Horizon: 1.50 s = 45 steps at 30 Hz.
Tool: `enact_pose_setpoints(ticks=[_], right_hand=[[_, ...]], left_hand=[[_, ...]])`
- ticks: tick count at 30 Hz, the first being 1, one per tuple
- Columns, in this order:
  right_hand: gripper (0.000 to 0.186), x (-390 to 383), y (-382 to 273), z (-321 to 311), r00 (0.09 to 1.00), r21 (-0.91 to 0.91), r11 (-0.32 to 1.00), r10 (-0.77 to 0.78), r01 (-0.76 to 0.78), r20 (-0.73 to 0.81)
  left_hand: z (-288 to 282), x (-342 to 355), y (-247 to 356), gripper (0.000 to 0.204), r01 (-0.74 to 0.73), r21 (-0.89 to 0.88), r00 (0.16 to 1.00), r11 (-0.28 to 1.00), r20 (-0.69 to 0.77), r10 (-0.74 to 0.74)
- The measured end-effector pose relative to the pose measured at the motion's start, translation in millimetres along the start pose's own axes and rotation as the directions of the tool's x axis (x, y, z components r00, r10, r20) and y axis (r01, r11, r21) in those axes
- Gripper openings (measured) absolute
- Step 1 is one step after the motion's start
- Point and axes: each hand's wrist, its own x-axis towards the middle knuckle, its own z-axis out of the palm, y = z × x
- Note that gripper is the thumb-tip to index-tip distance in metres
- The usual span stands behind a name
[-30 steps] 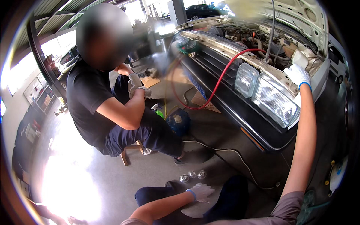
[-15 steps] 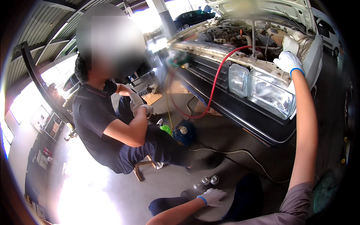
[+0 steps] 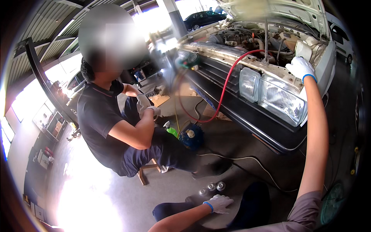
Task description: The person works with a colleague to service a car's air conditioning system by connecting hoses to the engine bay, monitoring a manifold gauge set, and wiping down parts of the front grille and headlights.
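On the car [image 3: 270, 91], at its front corner, rests our right hand [image 3: 300, 69], its grip unclear; our left hand [image 3: 219, 203], fingers extended, is near three cans [image 3: 211, 186] on the floor [image 3: 174, 189].

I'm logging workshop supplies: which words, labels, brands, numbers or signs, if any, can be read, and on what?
None can be read.
White car: nothing legible.
Three small cans: any print too small.
Green spray bottle: too small, blurred.
Blue tank: nothing legible.

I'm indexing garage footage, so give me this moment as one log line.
left hand: gloved, near three small cans | right hand: gloved, touching car above headlight | co-worker: seated, gloved
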Motion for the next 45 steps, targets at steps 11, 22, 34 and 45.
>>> enact_pose_setpoints(ticks=[11,22,34,45], right_hand=[[0.056,-1,0,-2,1.0,-0.013,1.0,-0.003,0.003,-0.012],[0.057,3,-4,3,1.0,-0.009,1.0,-0.015,0.015,-0.01],[0.058,10,-7,16,0.993,-0.017,0.994,-0.112,0.112,-0.029],[0.058,8,11,13,0.999,-0.021,0.998,-0.052,0.052,0.013]], left_hand=[[-2,0,-1,0.073,-0.007,-0.012,1.0,1.0,-0.019,0.007],[-1,-5,0,0.072,-0.008,-0.018,0.999,1.0,-0.051,0.007],[-25,-8,12,0.072,0.07,0.025,0.992,0.997,0.104,-0.073],[-15,1,4,0.07,-0.016,0.054,0.999,0.998,0.033,0.014]])
